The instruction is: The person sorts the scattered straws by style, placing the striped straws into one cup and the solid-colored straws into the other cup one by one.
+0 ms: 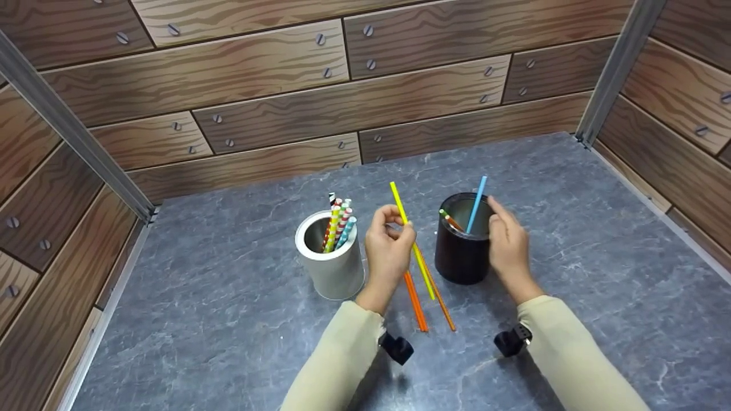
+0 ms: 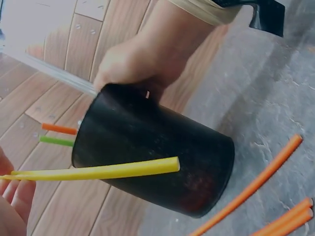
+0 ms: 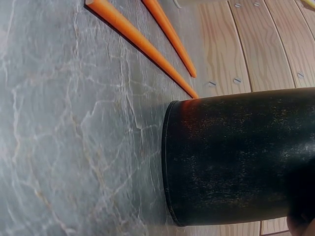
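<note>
My left hand [image 1: 389, 242] pinches a plain yellow straw [image 1: 398, 197] between thumb and fingers, slanting beside the black cup [image 1: 461, 260]. That straw's lower end shows in front of the cup's side in the left wrist view. My right hand [image 1: 509, 245] holds the upright black cup at its right side, near the rim. A light blue straw [image 1: 476, 204] leans inside the cup, taller than the rim. With it stand an orange straw [image 2: 59, 129] and a green straw [image 2: 55, 141]. Several orange straws [image 1: 416, 305] lie on the table between my forearms.
A white cup [image 1: 337, 277] with several striped straws [image 1: 333, 228] stands left of my left hand. The marbled grey table [image 1: 228, 319] meets wood-patterned walls [image 1: 274, 74] behind and at both sides. Metal posts [image 1: 617, 74] mark the back corners.
</note>
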A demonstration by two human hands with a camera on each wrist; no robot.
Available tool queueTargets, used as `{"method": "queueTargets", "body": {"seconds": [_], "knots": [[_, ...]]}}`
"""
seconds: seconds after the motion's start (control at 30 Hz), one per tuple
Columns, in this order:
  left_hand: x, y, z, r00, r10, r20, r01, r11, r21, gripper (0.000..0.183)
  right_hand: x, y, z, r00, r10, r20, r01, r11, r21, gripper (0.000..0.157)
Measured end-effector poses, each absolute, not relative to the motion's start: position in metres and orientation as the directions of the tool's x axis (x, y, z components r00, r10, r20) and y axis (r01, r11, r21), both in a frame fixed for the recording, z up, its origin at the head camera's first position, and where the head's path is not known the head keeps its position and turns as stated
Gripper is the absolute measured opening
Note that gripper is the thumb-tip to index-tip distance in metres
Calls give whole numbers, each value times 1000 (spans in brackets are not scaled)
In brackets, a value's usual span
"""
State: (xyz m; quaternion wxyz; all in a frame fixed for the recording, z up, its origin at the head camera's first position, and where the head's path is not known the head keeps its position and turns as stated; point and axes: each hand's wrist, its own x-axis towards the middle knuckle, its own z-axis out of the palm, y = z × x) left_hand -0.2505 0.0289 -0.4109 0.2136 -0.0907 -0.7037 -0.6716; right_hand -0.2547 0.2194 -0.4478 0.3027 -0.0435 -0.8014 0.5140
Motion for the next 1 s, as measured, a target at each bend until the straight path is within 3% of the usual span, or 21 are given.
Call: {"method": "queueTargets", "body": {"seconds": [0.53, 0.8, 1.0], "knots": [[-240, 29, -381, -802, -213, 558, 583, -81, 808, 16, -254, 219, -447, -812, 380, 443, -253, 454, -854, 40], [-234, 31, -372, -757, -306, 577, 641, -177, 747, 18, -254, 219, -449, -805, 384, 453, -254, 467, -847, 39], [-235, 36, -371, -740, -304, 600, 669, -236, 705, 21, -255, 219, -449, -802, 387, 454, -257, 463, -848, 39]]}}
